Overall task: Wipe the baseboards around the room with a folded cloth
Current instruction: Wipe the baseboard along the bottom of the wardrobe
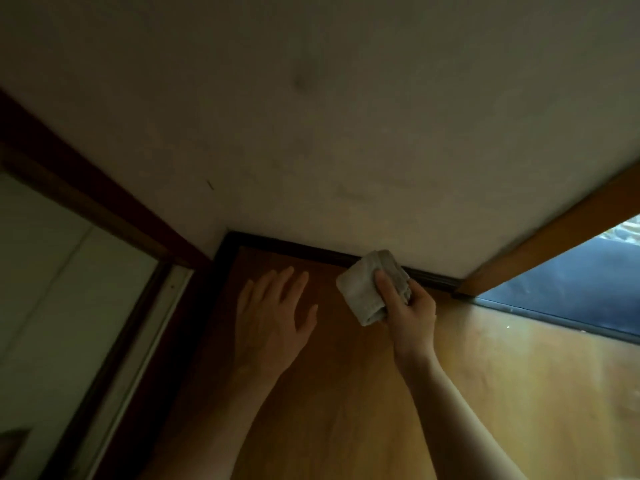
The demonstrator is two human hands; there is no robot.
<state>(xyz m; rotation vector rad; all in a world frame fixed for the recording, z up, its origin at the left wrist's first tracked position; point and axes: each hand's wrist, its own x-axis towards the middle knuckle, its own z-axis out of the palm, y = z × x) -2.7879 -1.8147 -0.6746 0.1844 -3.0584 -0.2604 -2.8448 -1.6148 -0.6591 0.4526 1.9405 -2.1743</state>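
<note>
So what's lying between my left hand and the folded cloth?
Only bare wooden floor between left hand and folded cloth, in the head view.

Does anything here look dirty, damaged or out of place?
Only small things: the pale wall has a faint dark smudge high up and a short dark mark lower left. The baseboard, floor and folded cloth look intact.

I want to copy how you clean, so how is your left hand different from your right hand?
The left hand is open with its fingers spread and holds nothing; the right hand grips the cloth.
The left hand is over the floor, short of the baseboard; the right hand holds the cloth up at the baseboard.
Both are bare and reach toward the same corner.
</note>
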